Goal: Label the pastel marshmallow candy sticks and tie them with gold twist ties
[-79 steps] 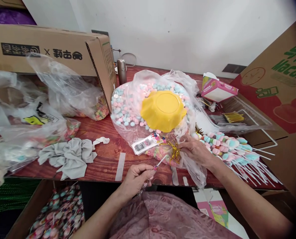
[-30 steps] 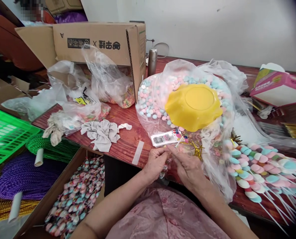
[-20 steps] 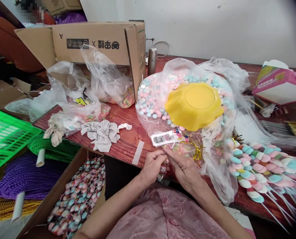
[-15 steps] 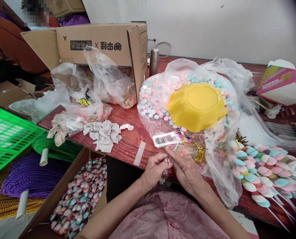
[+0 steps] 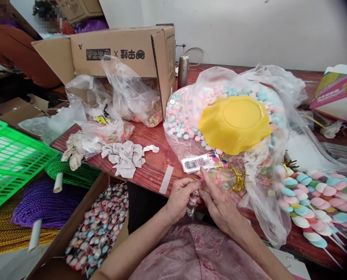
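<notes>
Several bulky things across the red wooden table: brown cardboard box on its side at the back, then the clear bag of pink and blue candies with a yellow scalloped bowl upside down on top. Right of that, a heap of pastel candy skewers lying with sticks pointing outward. Below the table edge on the left, a green plastic crate and an open carton of wrapped skewers. Smaller: grey crumpled cloth, a barcoded label card, a clump of gold twist ties. Smallest, at the table's near edge: left hand and right hand touching at the fingertips, both pinched shut on a wrapped candy skewer that hangs down between them. Possibly a gold tie held at its top too, too small to tell.
</notes>
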{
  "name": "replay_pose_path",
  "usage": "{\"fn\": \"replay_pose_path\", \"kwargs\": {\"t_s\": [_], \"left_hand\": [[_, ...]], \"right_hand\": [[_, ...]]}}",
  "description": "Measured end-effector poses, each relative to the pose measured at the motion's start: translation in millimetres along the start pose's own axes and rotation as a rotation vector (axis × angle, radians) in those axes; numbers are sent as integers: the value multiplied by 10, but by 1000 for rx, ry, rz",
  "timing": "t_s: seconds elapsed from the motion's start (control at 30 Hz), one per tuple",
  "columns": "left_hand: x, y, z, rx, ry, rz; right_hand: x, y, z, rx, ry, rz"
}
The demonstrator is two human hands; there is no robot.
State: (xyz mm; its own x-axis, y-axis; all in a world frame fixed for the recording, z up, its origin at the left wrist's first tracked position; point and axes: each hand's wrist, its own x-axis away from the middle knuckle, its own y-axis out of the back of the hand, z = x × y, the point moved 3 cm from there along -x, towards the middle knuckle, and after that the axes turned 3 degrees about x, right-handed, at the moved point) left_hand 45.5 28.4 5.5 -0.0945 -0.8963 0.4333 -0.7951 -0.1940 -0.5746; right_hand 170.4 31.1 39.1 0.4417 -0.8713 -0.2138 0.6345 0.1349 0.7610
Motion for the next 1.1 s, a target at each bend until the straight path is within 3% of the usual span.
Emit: {"fn": "replay_pose_path", "kwargs": {"t_s": [0.17,0.33,0.4,0.5,0.6,0.73,0.83,0.93,1.03,1.1], "left_hand": [[45,-74,-75,9,-42,30],[56,-101,-163,-67,-156,56],[50,-96,-192,-132,-232,48],[56,-112,-244,-256,-356,77],[82,-140,-291,-313,-390,139],[124,-155,-307,-297,-207,231],[151,-147,-294,-300,10,311],[163,-108,-264,-315,228,393],[167,-58,-193,-267,456,519],[177,-35,-133,-256,600,622]], "right_hand": [[44,40,29,-65,1,-118],[122,39,-54,-278,-72,-415],[110,58,-64,-281,-90,-449],[49,108,-63,-291,-73,-359],[11,124,-150,-534,-180,-213],[36,30,-290,-952,-406,108],[67,54,-290,-997,-410,212],[100,216,-163,-697,-176,213],[185,452,78,-130,342,72],[263,558,206,107,638,20]]}}
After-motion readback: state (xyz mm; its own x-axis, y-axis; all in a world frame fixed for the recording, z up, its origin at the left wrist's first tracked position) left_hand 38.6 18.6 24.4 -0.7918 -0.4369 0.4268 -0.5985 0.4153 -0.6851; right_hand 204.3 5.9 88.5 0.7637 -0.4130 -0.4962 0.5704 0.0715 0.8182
